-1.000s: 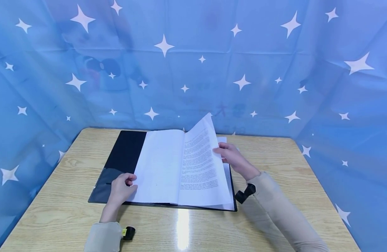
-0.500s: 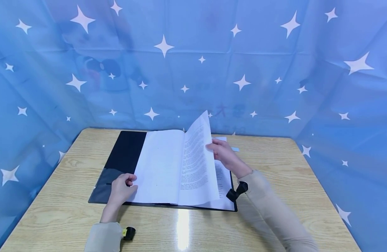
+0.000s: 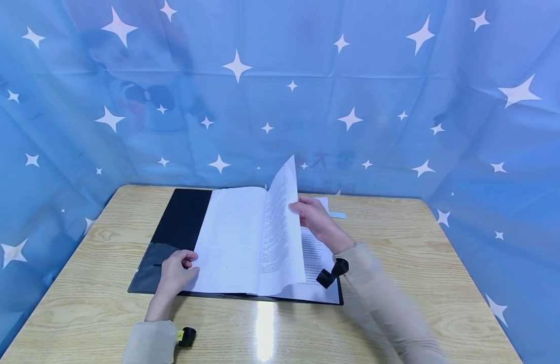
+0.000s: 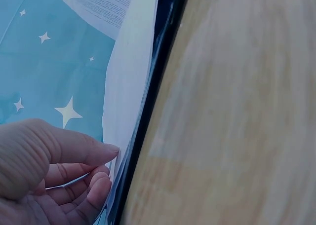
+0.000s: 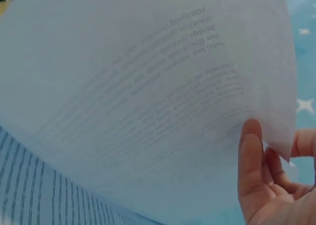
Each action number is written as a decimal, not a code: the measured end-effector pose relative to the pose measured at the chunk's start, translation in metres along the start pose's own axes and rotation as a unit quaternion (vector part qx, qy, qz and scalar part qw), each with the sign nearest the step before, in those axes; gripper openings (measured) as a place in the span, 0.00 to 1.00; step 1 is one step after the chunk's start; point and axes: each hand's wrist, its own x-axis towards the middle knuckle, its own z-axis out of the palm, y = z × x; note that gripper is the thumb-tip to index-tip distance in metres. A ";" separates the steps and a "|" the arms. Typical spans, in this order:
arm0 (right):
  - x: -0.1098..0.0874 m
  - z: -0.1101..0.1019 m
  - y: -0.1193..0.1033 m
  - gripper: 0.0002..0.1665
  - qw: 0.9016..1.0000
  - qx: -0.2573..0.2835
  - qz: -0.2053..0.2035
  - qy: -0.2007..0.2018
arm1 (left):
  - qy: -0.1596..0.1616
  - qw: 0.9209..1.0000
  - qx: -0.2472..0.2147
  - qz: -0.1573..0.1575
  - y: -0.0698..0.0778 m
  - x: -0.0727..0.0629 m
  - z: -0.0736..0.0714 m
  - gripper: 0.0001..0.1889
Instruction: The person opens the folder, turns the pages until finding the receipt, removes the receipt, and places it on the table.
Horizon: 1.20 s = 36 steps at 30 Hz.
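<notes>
**While our left hand [image 3: 177,273] pinches the left-hand pages [image 3: 229,237], our right hand [image 3: 318,220] grips a raised sheet [image 3: 282,237]**

Where the wooden table [image 3: 93,258] spreads over the lower half of the head view, we see an open black folder [image 3: 181,217], its dark left side bare at centre left. At the lower left of that view, our left fingers are curled, thumb and fingertips closed on the edge of the pages, as the middle of the left wrist view shows. Those pages lie nearly flat, left of the frame's centre.

Just right of centre, the printed sheet stands up in a curve, its top corner pointing toward the star-patterned blue curtain [image 3: 261,30] that fills the upper frame. Our right thumb and fingers grasp its free edge, seen at the lower right of the right wrist view. Beneath, right of centre, we see another printed page [image 3: 318,258]; a pale blue strip [image 3: 338,215] lies beyond our right hand.
</notes>
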 end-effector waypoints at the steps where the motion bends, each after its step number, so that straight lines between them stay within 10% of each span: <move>1: 0.001 0.002 -0.001 0.24 1.000 0.000 -0.002 -0.002 | 0.000 1.000 0.000 0.000 0.000 0.000 0.000 0.12; 36: 0.022 0.068 0.011 0.21 0.995 0.096 -0.020 0.024 | -0.016 1.000 0.015 -0.011 0.007 -0.003 0.000 0.12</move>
